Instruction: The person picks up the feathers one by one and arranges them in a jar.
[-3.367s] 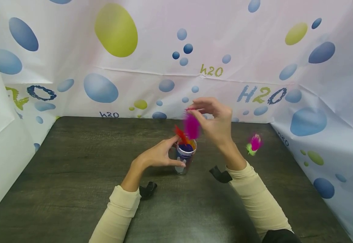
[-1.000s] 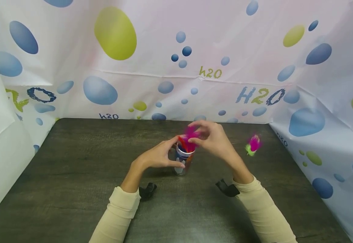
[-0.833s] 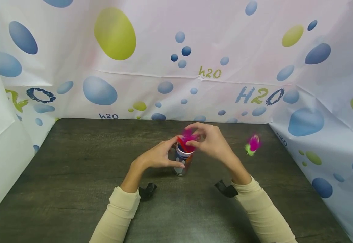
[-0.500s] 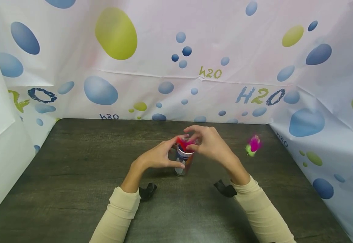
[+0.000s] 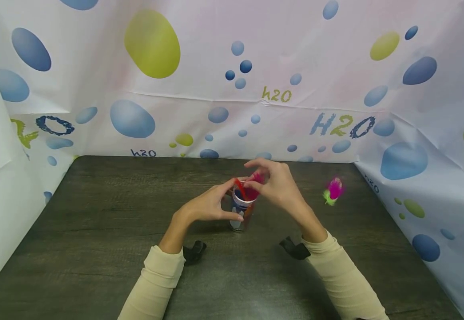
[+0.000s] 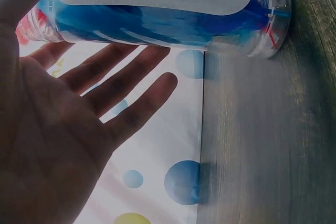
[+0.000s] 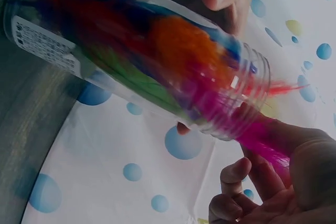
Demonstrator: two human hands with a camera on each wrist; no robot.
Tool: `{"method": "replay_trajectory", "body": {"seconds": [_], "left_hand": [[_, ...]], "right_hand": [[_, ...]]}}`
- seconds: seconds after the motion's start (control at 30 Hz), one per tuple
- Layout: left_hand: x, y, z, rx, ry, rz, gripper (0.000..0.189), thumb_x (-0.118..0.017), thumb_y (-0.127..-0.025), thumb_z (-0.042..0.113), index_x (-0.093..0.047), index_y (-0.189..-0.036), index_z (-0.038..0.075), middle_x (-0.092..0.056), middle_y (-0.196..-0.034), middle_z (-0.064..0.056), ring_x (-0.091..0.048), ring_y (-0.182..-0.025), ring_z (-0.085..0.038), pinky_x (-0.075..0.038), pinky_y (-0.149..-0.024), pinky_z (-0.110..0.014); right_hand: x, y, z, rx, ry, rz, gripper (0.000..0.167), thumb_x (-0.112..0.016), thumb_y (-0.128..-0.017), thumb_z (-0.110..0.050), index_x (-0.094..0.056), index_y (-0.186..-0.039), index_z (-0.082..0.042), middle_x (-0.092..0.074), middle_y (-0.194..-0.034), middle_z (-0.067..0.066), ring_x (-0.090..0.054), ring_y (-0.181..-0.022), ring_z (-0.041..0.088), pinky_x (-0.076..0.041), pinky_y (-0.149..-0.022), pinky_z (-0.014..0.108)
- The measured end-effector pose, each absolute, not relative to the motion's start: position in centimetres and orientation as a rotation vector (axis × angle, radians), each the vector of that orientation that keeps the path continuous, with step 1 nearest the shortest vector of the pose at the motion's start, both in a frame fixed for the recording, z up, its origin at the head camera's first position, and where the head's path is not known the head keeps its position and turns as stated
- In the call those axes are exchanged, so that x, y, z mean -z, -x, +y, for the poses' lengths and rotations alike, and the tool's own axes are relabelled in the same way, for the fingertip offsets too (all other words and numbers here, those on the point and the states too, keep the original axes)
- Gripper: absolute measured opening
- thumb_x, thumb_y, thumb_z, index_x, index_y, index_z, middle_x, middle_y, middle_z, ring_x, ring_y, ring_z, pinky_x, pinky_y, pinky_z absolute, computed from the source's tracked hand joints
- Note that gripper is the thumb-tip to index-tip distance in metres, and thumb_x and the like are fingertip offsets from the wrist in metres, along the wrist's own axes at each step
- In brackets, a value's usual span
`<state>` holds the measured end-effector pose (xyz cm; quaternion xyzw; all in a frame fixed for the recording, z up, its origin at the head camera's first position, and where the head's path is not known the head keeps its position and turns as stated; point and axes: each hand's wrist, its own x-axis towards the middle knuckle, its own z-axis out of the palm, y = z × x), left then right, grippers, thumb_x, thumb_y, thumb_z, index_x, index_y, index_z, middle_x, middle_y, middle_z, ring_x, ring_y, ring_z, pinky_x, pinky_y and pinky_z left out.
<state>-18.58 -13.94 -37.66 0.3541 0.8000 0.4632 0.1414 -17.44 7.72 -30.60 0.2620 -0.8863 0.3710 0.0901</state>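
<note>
A clear jar (image 5: 237, 205) packed with coloured feathers stands upright on the dark table. My left hand (image 5: 204, 205) holds it from the left, thumb at the front and fingers reaching behind. In the left wrist view these fingers (image 6: 139, 100) are spread fairly straight beside the jar. At the jar's mouth my right hand (image 5: 281, 189) pinches a magenta feather (image 7: 265, 142), partly inside the threaded neck. A red feather (image 5: 239, 189) sticks out of the mouth beside it. Blue, green and orange feathers (image 7: 181, 40) show through the clear wall.
On the table's right side lies a fluffy feather bunch (image 5: 334, 190), magenta and lime green. Black straps (image 5: 294, 248) hang at both wrists. A white sheet (image 5: 200, 53) with blue and green spots rises behind the table (image 5: 108, 249) and at its sides.
My right hand has come down from above the jar, bringing the magenta feather into its mouth. Over the last half second it has risen slightly. The left hand keeps its place.
</note>
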Motion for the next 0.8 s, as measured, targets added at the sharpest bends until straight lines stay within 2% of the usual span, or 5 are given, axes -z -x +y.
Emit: {"method": "replay_trajectory", "body": {"seconds": [0.2,0.3,0.43,0.63,0.8], "left_hand": [[37.7,18.5,-13.9,-1.323,-1.017,2.315,0.087,-0.084,-0.088,0.019,-0.034,-0.157,0.005,-0.059,-0.143,-0.013,-0.056,-0.131,-0.032,-0.05,-0.107,-0.049],[37.7,18.4,-13.9,-1.314,-1.008,2.324,0.085,-0.084,-0.088,0.02,-0.036,-0.156,0.005,-0.058,-0.144,-0.013,-0.057,-0.131,-0.031,-0.049,-0.108,-0.049],[37.7,18.4,-13.8,-1.326,-1.002,2.319,0.086,-0.085,-0.087,0.019,-0.036,-0.156,0.005,-0.059,-0.142,-0.012,-0.057,-0.13,-0.03,-0.05,-0.107,-0.047],[37.7,18.4,-13.7,-1.315,-1.007,2.333,0.086,-0.085,-0.087,0.019,-0.036,-0.156,0.005,-0.061,-0.139,-0.011,-0.058,-0.127,-0.029,-0.051,-0.105,-0.048],[37.7,18.3,-13.8,-1.309,-0.993,2.348,0.083,-0.086,-0.087,0.021,-0.039,-0.154,0.005,-0.062,-0.137,-0.011,-0.058,-0.126,-0.029,-0.051,-0.105,-0.05]], "right_hand": [[31.1,17.3,7.6,-1.134,-0.765,-2.698,0.037,-0.084,-0.085,0.0,-0.072,-0.12,0.002,-0.078,-0.087,0.011,-0.072,-0.07,0.021,-0.06,-0.063,0.034],[31.3,17.3,7.8,-1.174,-0.802,-2.674,0.039,-0.084,-0.085,-0.001,-0.071,-0.121,0.002,-0.078,-0.092,0.011,-0.075,-0.079,0.023,-0.062,-0.066,0.033],[31.2,17.4,8.6,-1.249,-0.84,-2.554,0.041,-0.086,-0.085,-0.004,-0.07,-0.123,0.0,-0.079,-0.099,0.01,-0.074,-0.086,0.022,-0.057,-0.067,0.028],[31.4,17.9,10.4,-1.373,-0.838,-2.328,0.033,-0.078,-0.09,0.001,-0.071,-0.122,0.003,-0.077,-0.105,0.015,-0.066,-0.085,0.012,-0.051,-0.065,0.022],[32.1,18.4,12.2,-1.597,-0.788,-2.207,0.028,-0.069,-0.094,0.008,-0.068,-0.122,0.009,-0.075,-0.108,0.021,-0.072,-0.097,0.007,-0.058,-0.081,0.022]]}}
